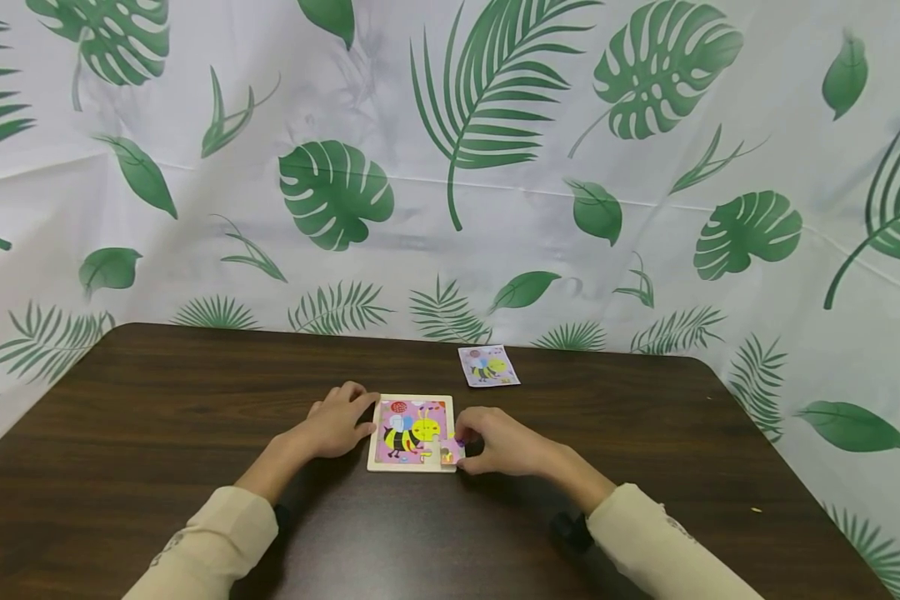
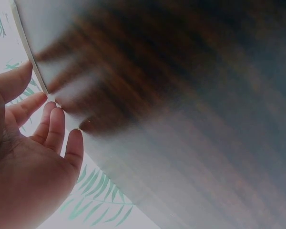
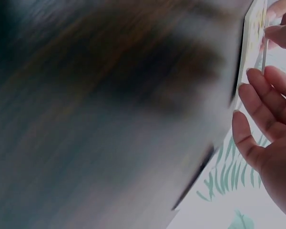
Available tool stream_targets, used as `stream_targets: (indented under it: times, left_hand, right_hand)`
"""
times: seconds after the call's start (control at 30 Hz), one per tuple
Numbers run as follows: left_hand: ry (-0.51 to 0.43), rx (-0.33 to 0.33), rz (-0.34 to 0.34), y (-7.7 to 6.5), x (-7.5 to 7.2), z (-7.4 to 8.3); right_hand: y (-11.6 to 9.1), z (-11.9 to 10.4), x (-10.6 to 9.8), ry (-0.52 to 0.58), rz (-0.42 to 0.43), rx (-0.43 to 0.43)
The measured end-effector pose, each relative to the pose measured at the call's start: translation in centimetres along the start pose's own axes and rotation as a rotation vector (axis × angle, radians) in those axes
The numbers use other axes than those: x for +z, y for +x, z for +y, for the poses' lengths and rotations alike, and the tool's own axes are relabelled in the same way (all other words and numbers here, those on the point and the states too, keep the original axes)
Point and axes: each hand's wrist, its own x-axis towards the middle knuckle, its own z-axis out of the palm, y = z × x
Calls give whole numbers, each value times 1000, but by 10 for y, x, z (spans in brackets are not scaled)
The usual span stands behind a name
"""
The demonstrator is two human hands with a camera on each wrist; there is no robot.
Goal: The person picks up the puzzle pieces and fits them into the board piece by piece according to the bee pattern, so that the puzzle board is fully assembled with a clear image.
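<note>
A square wooden puzzle board (image 1: 408,468) with a yellow-and-black bee picture lies flat on the table. Its lower right corner shows bare wood where the picture breaks off. My left hand (image 1: 337,423) rests against the board's left edge, thumb and fingertips touching the rim; the left wrist view shows those fingers spread and relaxed. Between thumb and fingers, my right hand (image 1: 506,446) pinches a pink puzzle piece (image 1: 452,452) over that corner. From the right wrist, the piece (image 3: 264,59) appears edge-on, raised at a slant above the board.
Behind the board, toward the far edge of the dark wooden table (image 1: 232,375), lies a paper card (image 1: 489,367) with the same bee picture. A white curtain (image 1: 495,242) with green leaves hangs behind the table. A tiny yellow speck (image 1: 756,510) lies at the right.
</note>
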Motion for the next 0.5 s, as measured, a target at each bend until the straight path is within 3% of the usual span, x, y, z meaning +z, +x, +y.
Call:
stream_targets:
  times: [0.5]
  left_hand:
    - [0,16,13,-1,0,0]
  right_hand:
    - [15,-8,8,-56,13,-32]
